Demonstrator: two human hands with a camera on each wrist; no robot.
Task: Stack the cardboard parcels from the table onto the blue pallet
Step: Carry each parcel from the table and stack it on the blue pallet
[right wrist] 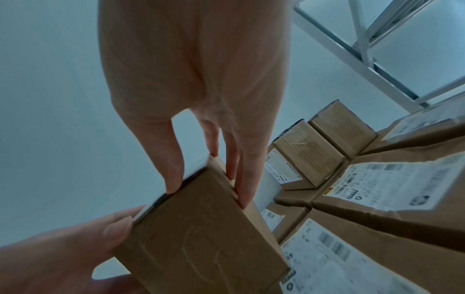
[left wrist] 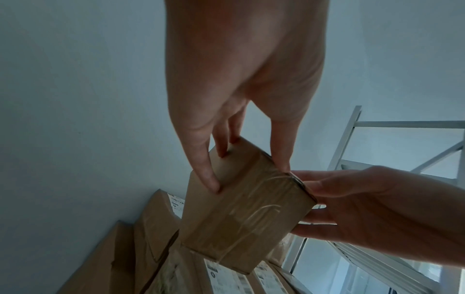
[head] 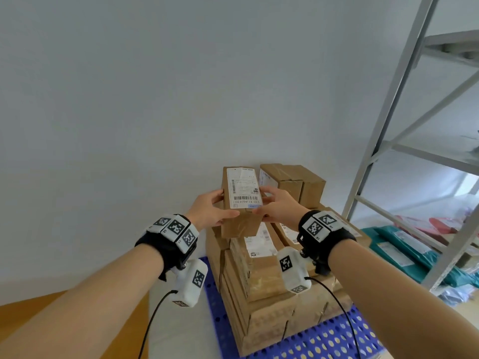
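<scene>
Both hands, left (head: 210, 212) and right (head: 278, 208), grip one small taped brown parcel (head: 239, 203) bearing a white barcode label.

Head view downward; wrist views close, fingerward.

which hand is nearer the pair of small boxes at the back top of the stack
Right. The right hand grips the held parcel on the side facing the small boxes; the left hand grips the parcel's far side, away from them.
</scene>
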